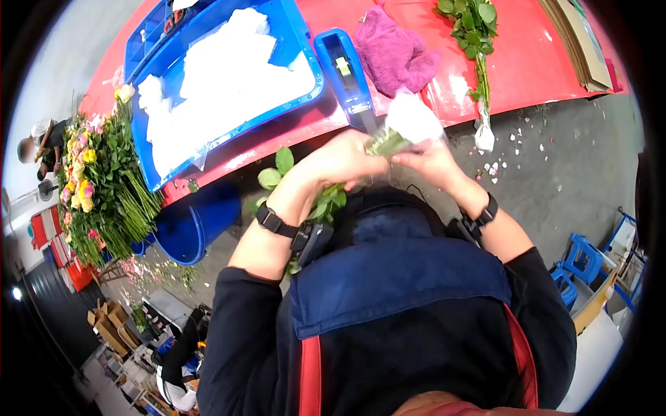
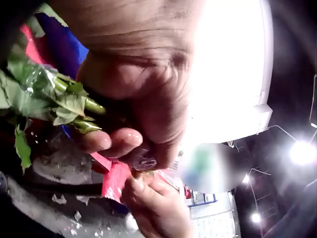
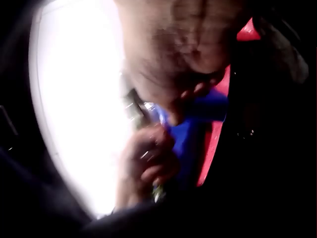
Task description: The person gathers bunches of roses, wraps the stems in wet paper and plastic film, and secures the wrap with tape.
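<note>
My left hand (image 1: 341, 161) grips a bunch of leafy green stems (image 1: 387, 143) in the head view. The cut ends point to the right, and the leaves (image 1: 330, 201) hang below the hand. In the left wrist view, fingers curl around the stems beside wet-looking leaves (image 2: 67, 106). My right hand (image 1: 433, 165) pinches a white, soft-looking wrapping in clear plastic (image 1: 414, 119) right at the stem ends. Both hands are close together in front of the chest, near the table edge. The right wrist view is blurred; the left hand (image 3: 148, 158) shows below the right hand (image 3: 183, 64).
On the red-covered table (image 1: 444, 83) are a blue tub (image 1: 316, 83) of white material, a blue tape dispenser (image 1: 345, 80), a purple towel (image 1: 394, 52) and another stem bunch (image 1: 483, 76) with its end wrapped. Roses (image 1: 87, 173) lie piled at left above a blue bucket (image 1: 182, 232).
</note>
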A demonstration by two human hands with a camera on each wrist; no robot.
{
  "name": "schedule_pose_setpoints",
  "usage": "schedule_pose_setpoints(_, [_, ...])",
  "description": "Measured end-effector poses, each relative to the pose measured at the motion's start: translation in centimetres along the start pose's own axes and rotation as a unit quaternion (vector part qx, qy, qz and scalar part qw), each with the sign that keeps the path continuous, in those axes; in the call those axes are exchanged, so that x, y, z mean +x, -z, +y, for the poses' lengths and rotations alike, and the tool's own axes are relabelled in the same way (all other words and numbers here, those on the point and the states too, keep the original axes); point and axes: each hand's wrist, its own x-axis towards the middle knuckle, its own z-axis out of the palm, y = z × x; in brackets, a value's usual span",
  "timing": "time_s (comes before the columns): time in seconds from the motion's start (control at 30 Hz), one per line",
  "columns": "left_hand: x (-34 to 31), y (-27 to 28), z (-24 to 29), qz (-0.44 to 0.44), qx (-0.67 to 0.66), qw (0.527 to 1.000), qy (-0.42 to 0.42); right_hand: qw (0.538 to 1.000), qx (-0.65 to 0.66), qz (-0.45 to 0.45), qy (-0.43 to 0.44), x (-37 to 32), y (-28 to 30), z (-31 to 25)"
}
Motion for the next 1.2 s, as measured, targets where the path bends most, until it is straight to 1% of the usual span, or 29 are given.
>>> schedule_pose_setpoints(0.03, [-0.8,-0.4,0.5,-0.045,0.013,0.999,0.004,0.989,0.000,0.090,0.113,0.4,-0.3,0.2])
schedule_pose_setpoints(0.07, [-1.4,-1.1,0.8,-0.042,-0.014,0.999,0.014,0.958,0.001,0.178,0.225,0.9,-0.4,0.1])
schedule_pose_setpoints(0.1, [-0.4,-1.8,1.9,-0.008,0.031,0.999,0.022,0.970,0.056,0.125,0.199,1.7,1.6,1.1])
schedule_pose_setpoints(0.13, [-0.6,-2.2,1.1,0.036,0.058,0.997,-0.038,0.975,0.133,0.069,0.161,2.5,2.1,0.9])
schedule_pose_setpoints(0.17, [-1.1,-2.5,0.2,0.083,0.090,0.988,-0.093,0.969,0.213,0.012,0.125,3.6,2.4,0.4])
schedule_pose_setpoints(0.2, [-2.5,-3.0,1.5,0.084,0.092,0.991,-0.050,0.957,-0.051,0.148,0.245,5.0,2.3,-1.7])
schedule_pose_setpoints(0.23, [-2.8,-3.7,1.1,0.107,0.091,0.988,-0.070,0.920,-0.113,0.209,0.312,6.1,2.5,-3.5])
schedule_pose_setpoints(0.3, [-3.5,-4.3,1.6,0.152,0.189,0.968,-0.058,0.920,-0.161,0.140,0.329,7.6,1.9,-1.8])
schedule_pose_setpoints(0.33, [-3.8,-4.3,1.3,0.177,0.206,0.958,-0.091,0.887,-0.211,0.134,0.388,7.5,1.8,-1.5])
schedule_pose_setpoints(0.37, [-4.0,-4.2,1.2,0.217,0.226,0.946,-0.083,0.901,-0.251,0.098,0.340,6.2,1.7,-1.2])
schedule_pose_setpoints(0.43, [-4.1,-3.7,1.0,0.288,0.260,0.919,-0.072,0.927,-0.180,0.166,0.285,5.6,-2.1,3.5])
schedule_pose_setpoints(0.5, [-3.2,-2.2,-0.4,0.348,0.293,0.889,-0.060,0.945,-0.020,0.219,0.242,5.8,-2.4,1.4])
schedule_pose_setpoints(0.53, [-3.4,-1.8,0.5,0.367,0.300,0.880,-0.026,0.960,-0.061,0.141,0.235,5.8,-2.3,1.0])
schedule_pose_setpoints(0.57, [-3.2,-1.2,-0.1,0.398,0.333,0.854,-0.026,0.967,-0.099,0.061,0.227,5.7,-2.3,0.7])
schedule_pose_setpoints(0.63, [-3.3,-0.3,-1.0,0.442,0.373,0.816,0.007,0.973,0.027,0.007,0.227,4.5,-2.9,-1.2])
schedule_pose_setpoints(0.67, [-3.3,0.1,-1.3,0.453,0.405,0.793,0.039,0.973,0.157,-0.090,0.143,4.0,-2.6,-2.4])
schedule_pose_setpoints(0.7, [-3.0,-0.2,-2.1,0.426,0.442,0.788,0.038,0.939,0.283,-0.187,0.052,3.5,-1.3,-5.3])
schedule_pose_setpoints(0.73, [-2.6,-0.7,-3.1,0.397,0.479,0.782,0.040,0.920,0.331,-0.209,-0.027,3.9,-0.9,-7.0])
schedule_pose_setpoints(0.77, [-2.6,-1.1,-3.5,0.368,0.517,0.772,0.040,0.897,0.372,-0.226,-0.078,4.2,-0.3,-7.8])
schedule_pose_setpoints(0.8, [-3.0,-1.6,-3.2,0.368,0.516,0.773,-0.022,0.903,0.359,-0.216,-0.097,4.5,0.1,-8.5])
schedule_pose_setpoints(0.83, [-3.1,-1.5,-3.4,0.366,0.490,0.790,-0.044,0.907,0.346,-0.212,-0.118,4.8,0.3,-9.0])
schedule_pose_setpoints(0.9, [-3.9,-1.3,-2.6,0.330,0.483,0.808,-0.060,0.832,0.463,-0.244,-0.183,5.6,1.0,-9.9])
schedule_pose_setpoints(0.97, [-4.5,-1.3,-2.5,0.323,0.477,0.816,-0.054,0.857,0.424,-0.270,-0.108,6.5,2.5,-11.2])
schedule_pose_setpoints(1.0, [-4.7,-1.3,-2.0,0.275,0.461,0.843,0.023,0.859,0.404,-0.290,-0.118,7.2,3.6,-12.1])
schedule_pose_setpoints(1.03, [-5.5,-1.8,-0.2,0.231,0.447,0.861,0.066,0.862,0.383,-0.307,-0.127,8.0,4.3,-12.6])
schedule_pose_setpoints(1.07, [-5.6,-2.0,-0.5,0.218,0.427,0.877,0.045,0.881,0.328,-0.326,-0.100,8.7,4.5,-12.3])
schedule_pose_setpoints(1.1, [-5.8,-2.0,-0.6,0.204,0.408,0.890,0.020,0.907,0.265,-0.320,-0.069,9.2,4.6,-11.9])
schedule_pose_setpoints(1.17, [-6.1,-1.7,-0.3,0.170,0.334,0.927,-0.006,0.914,0.163,-0.371,0.014,10.7,5.0,-10.0])
schedule_pose_setpoints(1.2, [-6.4,-1.6,0.0,0.152,0.297,0.943,-0.021,0.910,0.123,-0.363,0.160,11.4,3.8,-6.6])
